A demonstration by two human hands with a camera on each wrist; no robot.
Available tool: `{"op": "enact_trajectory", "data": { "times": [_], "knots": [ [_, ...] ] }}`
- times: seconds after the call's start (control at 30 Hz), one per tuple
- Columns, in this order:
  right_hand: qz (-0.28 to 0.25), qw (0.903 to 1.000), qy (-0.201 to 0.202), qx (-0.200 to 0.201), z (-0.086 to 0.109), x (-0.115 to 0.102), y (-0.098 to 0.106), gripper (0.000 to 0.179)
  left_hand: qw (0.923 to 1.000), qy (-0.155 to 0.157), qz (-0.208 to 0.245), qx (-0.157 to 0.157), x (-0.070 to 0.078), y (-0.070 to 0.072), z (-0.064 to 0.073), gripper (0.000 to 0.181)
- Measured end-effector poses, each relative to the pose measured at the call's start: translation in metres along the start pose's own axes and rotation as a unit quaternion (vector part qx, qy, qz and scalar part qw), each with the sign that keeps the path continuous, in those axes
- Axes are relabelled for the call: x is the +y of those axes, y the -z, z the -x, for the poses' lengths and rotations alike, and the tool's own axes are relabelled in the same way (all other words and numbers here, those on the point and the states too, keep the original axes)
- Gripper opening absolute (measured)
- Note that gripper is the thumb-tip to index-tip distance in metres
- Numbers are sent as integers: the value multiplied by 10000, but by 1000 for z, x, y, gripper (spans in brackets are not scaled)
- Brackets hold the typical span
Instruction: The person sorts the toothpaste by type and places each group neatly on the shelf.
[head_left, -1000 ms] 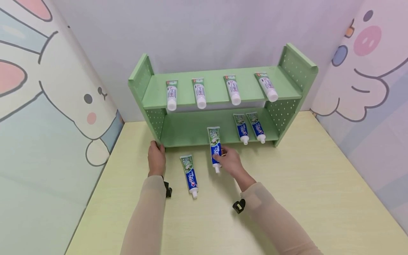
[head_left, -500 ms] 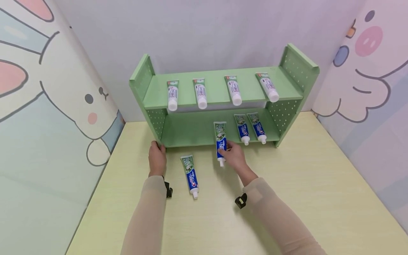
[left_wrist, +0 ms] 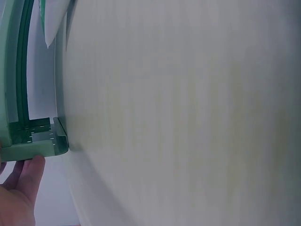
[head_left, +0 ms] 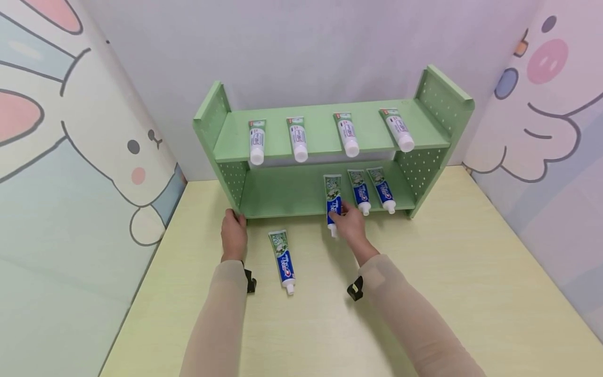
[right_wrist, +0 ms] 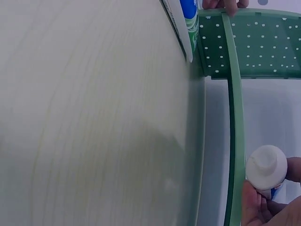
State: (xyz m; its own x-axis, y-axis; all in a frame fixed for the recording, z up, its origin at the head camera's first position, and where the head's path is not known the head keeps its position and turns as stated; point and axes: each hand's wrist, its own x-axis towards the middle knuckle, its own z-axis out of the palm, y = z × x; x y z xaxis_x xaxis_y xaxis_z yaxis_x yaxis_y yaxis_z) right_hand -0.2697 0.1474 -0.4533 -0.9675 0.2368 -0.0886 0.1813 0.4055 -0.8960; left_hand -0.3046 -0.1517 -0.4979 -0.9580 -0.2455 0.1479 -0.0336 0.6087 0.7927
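Note:
My right hand (head_left: 352, 225) pinches a blue-and-green toothpaste tube (head_left: 333, 191) near its cap end, the cap facing me and the flat end over the lower tier of a green two-tier shelf (head_left: 278, 189). In the right wrist view its white cap (right_wrist: 266, 167) shows between thumb and fingers, close to the shelf's front edge. My left hand (head_left: 233, 234) grips the shelf's left side panel at its lower front corner; the left wrist view shows fingers (left_wrist: 32, 176) against the panel edge. A matching toothpaste tube (head_left: 284, 262) lies on the table between my arms.
Two blue-and-green tubes (head_left: 359, 192) lie side by side at the right of the lower tier. Several white-and-green tubes (head_left: 298, 137) lie spaced along the upper tier, caps at the front edge. The pale wooden table (head_left: 471, 262) meets cartoon-printed walls (head_left: 301, 57).
My right hand has carried its toothpaste tube rightward and farther in over the lower tier, nearer the two tubes there. My left hand stays at the shelf's corner.

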Motion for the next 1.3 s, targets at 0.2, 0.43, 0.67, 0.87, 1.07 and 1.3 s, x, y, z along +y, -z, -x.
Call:
{"op": "enact_trajectory", "data": {
  "times": [0.2,0.43,0.67,0.87,1.07,1.3],
  "knots": [
    [-38,9999,-51,127,-4,2,-3,58,10000,-3,33,-35,1,0,0,26],
    [-186,9990,152,381,-7,5,-7,58,9999,20,134,-68,2,1,2,26],
    [-185,9971,344,648,-15,4,-10,55,9999,58,127,-63,1,0,2,27],
    [-132,9955,335,876,-22,1,-12,49,10000,42,44,-2,0,0,1,27],
    [-74,9922,489,1149,-25,2,-16,46,10000,63,74,-12,0,1,1,27],
    [69,9851,778,1533,-27,2,-20,43,10000,64,39,-42,0,0,1,28]
  ]
}}
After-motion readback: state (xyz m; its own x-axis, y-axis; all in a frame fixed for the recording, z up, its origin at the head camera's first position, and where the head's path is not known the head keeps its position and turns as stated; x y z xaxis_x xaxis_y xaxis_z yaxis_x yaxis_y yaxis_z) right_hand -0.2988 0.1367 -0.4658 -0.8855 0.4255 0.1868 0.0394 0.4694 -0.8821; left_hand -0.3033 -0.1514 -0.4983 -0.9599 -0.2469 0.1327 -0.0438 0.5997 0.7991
